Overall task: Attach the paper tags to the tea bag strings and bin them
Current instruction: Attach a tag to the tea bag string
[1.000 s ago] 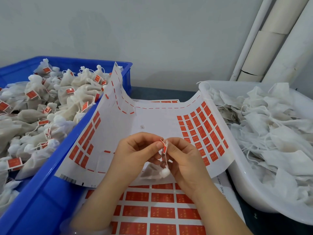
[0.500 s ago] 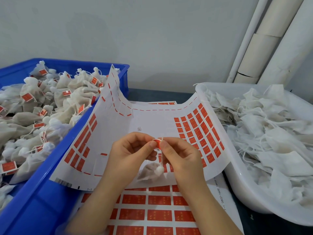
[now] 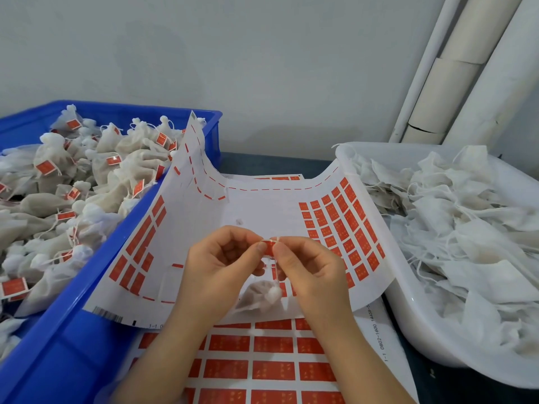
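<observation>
While your left hand (image 3: 221,266) and right hand (image 3: 309,275) pinch together on the small red paper tag (image 3: 269,246), folded over the thin white string (image 3: 277,239), the tea bag (image 3: 261,295) dangles just below, above the curled sticker sheet (image 3: 262,211). Treat it as nearly weightless and limp: the tag likely creases easily and the string may slip, so hold by the tag's edges and press flat. When sealed, lift by tag or knot toward the blue bin (image 3: 87,287) at left; untagged bags wait in the white tub (image 3: 408,316) at right
</observation>
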Tool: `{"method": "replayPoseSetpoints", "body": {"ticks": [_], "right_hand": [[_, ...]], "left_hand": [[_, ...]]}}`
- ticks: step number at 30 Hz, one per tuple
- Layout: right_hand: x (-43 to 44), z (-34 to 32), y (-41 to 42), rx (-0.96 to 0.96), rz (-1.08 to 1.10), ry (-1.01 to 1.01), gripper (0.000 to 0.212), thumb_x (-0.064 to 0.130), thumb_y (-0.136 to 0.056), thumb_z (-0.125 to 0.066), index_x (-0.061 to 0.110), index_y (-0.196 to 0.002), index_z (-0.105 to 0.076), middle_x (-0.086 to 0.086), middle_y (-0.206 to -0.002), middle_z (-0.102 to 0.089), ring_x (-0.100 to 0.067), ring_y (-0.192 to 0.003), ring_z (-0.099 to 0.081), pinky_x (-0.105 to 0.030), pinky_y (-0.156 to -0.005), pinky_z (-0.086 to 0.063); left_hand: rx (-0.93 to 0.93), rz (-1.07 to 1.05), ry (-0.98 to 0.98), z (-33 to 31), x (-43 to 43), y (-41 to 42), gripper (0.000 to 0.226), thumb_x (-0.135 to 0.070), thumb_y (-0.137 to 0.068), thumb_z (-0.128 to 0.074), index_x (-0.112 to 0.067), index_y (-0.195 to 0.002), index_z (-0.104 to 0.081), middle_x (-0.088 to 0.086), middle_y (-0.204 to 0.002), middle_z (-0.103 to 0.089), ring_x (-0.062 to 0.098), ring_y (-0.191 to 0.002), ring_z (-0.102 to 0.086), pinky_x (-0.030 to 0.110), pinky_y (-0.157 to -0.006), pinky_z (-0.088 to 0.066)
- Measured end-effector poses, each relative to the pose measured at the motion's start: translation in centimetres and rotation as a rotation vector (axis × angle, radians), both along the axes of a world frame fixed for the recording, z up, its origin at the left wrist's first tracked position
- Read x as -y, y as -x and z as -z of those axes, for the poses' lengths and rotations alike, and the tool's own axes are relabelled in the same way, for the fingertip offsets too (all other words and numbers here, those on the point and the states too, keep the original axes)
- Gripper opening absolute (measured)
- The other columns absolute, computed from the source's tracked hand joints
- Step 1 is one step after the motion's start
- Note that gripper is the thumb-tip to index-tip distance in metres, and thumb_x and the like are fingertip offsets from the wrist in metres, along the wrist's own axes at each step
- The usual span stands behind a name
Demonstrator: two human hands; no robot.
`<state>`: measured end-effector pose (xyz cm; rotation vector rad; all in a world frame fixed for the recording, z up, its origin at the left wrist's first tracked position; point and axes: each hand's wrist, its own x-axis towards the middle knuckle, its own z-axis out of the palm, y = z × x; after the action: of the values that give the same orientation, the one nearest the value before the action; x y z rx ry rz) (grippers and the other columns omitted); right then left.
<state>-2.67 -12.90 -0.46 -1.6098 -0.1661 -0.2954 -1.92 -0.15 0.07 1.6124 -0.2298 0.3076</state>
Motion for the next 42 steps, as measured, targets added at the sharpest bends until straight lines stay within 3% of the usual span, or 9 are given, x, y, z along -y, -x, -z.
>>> {"method": "replayPoseSetpoints", "body": {"ticks": [4, 11, 19, 27, 30, 33, 36, 42], "right_hand": [[0.15, 0.25, -0.23, -0.019, 0.022, 0.035, 0.007, 0.031, -0.076, -0.068, 0.035, -0.081, -0.064, 0.022, -0.079, -0.067, 0.003, -0.08, -0.063, -0.007, -0.062, -0.049], [0.11, 0.41, -0.17, 0.035, 0.008, 0.103, 0.013, 0.016, -0.083, -0.066, 0.027, -0.078, -0.064, 0.015, -0.075, -0.065, -0.004, -0.075, -0.063, -0.011, -0.064, -0.051], [0.48, 0.12, -0.14, 0.031, -0.02, 0.083, 0.005, 0.025, -0.082, -0.066, 0.029, -0.085, -0.067, 0.017, -0.079, -0.068, -0.004, -0.08, -0.065, -0.014, -0.067, -0.053], [0.43, 0.27, -0.15, 0.127, 0.008, 0.171, 0.017, 0.017, -0.084, -0.066, 0.032, -0.078, -0.065, 0.018, -0.075, -0.067, -0.003, -0.076, -0.064, -0.012, -0.065, -0.051], [0.34, 0.15, -0.13, 0.054, -0.001, 0.114, 0.005, 0.03, -0.082, -0.064, 0.034, -0.081, -0.066, 0.021, -0.076, -0.067, -0.001, -0.079, -0.064, -0.011, -0.065, -0.051], [0.35, 0.08, -0.08, -0.028, -0.065, 0.033, 0.015, 0.044, -0.077, -0.053, 0.038, -0.085, -0.064, 0.022, -0.081, -0.068, 0.003, -0.083, -0.064, -0.008, -0.065, -0.05], [0.33, 0.22, -0.14, -0.062, -0.078, 0.002, 0.012, 0.032, -0.084, -0.058, 0.041, -0.09, -0.063, 0.02, -0.087, -0.069, 0.003, -0.088, -0.064, -0.012, -0.071, -0.052], [0.36, 0.33, -0.24, -0.033, -0.046, -0.019, 0.019, 0.022, -0.085, -0.062, 0.041, -0.087, -0.064, 0.023, -0.085, -0.069, 0.002, -0.085, -0.065, -0.01, -0.066, -0.051]], "left_hand": [[-0.001, 0.013, -0.014, 0.04, -0.11, -0.06, 0.009, -0.008, -0.079, -0.065, -0.017, -0.079, -0.066, -0.005, -0.068, -0.069, 0.016, -0.061, -0.067, 0.014, -0.055, -0.052], [0.012, 0.046, -0.072, 0.37, -0.1, -0.07, 0.016, -0.002, -0.082, -0.063, -0.017, -0.079, -0.065, -0.002, -0.071, -0.069, 0.015, -0.063, -0.067, 0.016, -0.058, -0.053], [0.022, 0.083, -0.049, 0.33, -0.07, -0.08, 0.005, -0.016, -0.077, -0.063, -0.017, -0.081, -0.065, -0.004, -0.071, -0.069, 0.016, -0.064, -0.067, 0.017, -0.058, -0.053], [0.008, 0.112, -0.084, 0.74, -0.06, -0.21, 0.011, -0.005, -0.083, -0.061, -0.015, -0.083, -0.063, -0.003, -0.07, -0.068, 0.016, -0.063, -0.067, 0.018, -0.059, -0.054], [-0.021, 0.104, -0.032, 0.61, -0.2, -0.3, 0.004, -0.01, -0.08, -0.062, -0.013, -0.082, -0.065, 0.0, -0.069, -0.069, 0.017, -0.06, -0.067, 0.018, -0.057, -0.053], [-0.095, 0.087, 0.096, 0.33, -0.49, -0.37, 0.014, -0.023, -0.07, -0.064, -0.013, -0.079, -0.068, 0.005, -0.069, -0.07, 0.02, -0.059, -0.067, 0.02, -0.057, -0.054], [-0.143, 0.094, 0.154, 0.26, -0.61, -0.43, 0.019, -0.027, -0.066, -0.064, -0.014, -0.078, -0.069, 0.006, -0.07, -0.07, 0.021, -0.06, -0.067, 0.021, -0.057, -0.055], [-0.162, 0.104, 0.158, 0.37, -0.59, -0.48, 0.019, -0.026, -0.068, -0.063, -0.012, -0.081, -0.069, 0.007, -0.072, -0.071, 0.022, -0.063, -0.069, 0.023, -0.059, -0.056]]}}
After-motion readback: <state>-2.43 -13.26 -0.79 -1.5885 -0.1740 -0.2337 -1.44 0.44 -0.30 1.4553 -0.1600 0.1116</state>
